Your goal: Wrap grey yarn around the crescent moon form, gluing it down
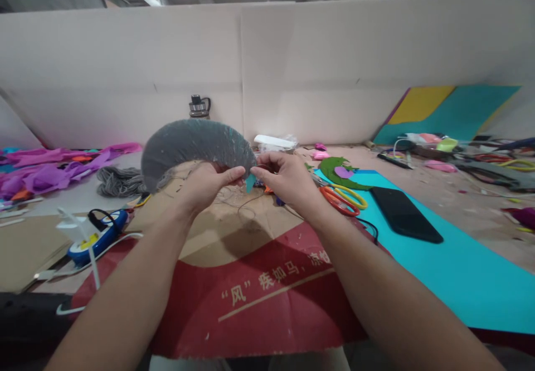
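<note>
A crescent-shaped piece wrapped in grey yarn (190,140) is held up above the table, its arch upward. My left hand (208,184) grips its inner edge close to the right-hand end, thumb on top. At that end my right hand (286,179) pinches with thumb and fingertips. A small bare teal tip (249,183) shows between the two thumbs. A thin strand of yarn hangs below my hands; whether my right fingers hold the yarn or the tip itself is hidden. To the left lies a skein of grey yarn (119,181).
Under my arms lies red and brown cardboard (259,310). On the right are scissors (340,199), a black phone (405,215), a turquoise sheet (468,282) and a green crescent (334,170). Leftward are a blue power strip (98,243) and purple fabric (54,173). A bottle (199,106) stands behind.
</note>
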`<state>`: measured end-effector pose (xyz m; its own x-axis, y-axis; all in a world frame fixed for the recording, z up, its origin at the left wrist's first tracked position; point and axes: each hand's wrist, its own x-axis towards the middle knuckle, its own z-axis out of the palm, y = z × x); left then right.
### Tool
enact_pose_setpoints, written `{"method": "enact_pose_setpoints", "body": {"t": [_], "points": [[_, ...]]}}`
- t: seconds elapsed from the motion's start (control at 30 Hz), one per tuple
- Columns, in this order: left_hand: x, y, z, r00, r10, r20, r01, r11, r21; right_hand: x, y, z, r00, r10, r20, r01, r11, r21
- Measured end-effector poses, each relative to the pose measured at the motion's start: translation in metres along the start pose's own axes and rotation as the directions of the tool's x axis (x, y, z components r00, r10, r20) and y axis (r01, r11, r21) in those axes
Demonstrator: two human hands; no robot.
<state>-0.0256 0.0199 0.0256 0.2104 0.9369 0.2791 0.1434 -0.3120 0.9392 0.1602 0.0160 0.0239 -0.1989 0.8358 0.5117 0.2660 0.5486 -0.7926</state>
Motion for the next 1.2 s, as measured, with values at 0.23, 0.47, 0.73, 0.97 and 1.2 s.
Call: {"method": "enact_pose_setpoints", "body": {"t": [0.23, 0.47, 0.73, 0.97, 1.2], "points": [[0.002, -0.007, 0.010, 0.999, -0.023, -0.041, 0.021, 0.998, -0.060, 0.000, -0.001, 0.002, 0.997, 0.069, -0.022, -0.069, 0.998, -0.007], [0.001, -0.003, 0.014, 0.990, -0.054, -0.130, 0.025, 0.976, -0.217, 0.003, 0.007, 0.003, 0.997, 0.076, 0.019, -0.078, 0.963, 0.259], [-0.001, 0.001, 0.014, 0.990, -0.082, -0.111, 0.052, 0.965, -0.257, 0.000, 0.006, 0.004, 0.997, -0.053, -0.063, 0.054, 0.998, 0.016], [-0.001, -0.007, 0.011, 0.992, -0.080, -0.093, 0.068, 0.989, -0.128, -0.002, 0.007, 0.004, 0.977, -0.168, -0.129, 0.149, 0.979, -0.141], [-0.002, -0.009, 0.009, 0.993, -0.058, -0.106, 0.055, 0.998, -0.028, -0.003, 0.009, 0.006, 0.959, -0.243, -0.145, 0.205, 0.949, -0.239]]}}
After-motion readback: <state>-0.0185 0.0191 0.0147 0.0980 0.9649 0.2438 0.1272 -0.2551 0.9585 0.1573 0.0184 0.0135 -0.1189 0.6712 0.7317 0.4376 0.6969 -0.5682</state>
